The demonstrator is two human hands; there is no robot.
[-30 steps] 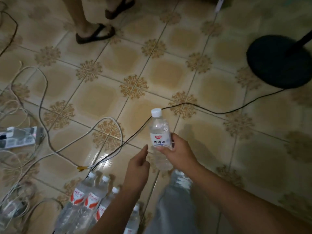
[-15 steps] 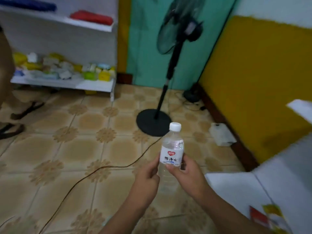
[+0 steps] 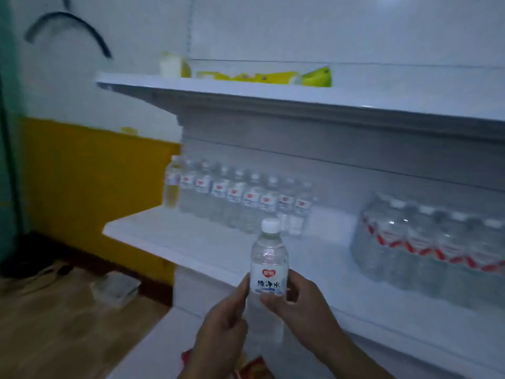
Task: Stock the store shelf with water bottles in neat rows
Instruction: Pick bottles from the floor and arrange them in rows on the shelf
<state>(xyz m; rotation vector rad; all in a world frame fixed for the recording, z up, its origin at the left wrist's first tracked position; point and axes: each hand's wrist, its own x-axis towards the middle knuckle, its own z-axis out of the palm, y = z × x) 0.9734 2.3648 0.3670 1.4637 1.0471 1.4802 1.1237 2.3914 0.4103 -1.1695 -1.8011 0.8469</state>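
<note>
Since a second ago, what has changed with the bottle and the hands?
The left hand, then apart from the bottle, has taken hold of it beside the right hand. The view swung up from the floor, past the fan, to the shelf, where a row of bottles stands. The right hand's grip and the upright bottle stayed as they were.

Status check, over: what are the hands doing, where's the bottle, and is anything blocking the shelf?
Left hand and right hand both grip the water bottle, upright. Shelf ahead, row of bottles at back. Front space open, nothing blocking.
</note>
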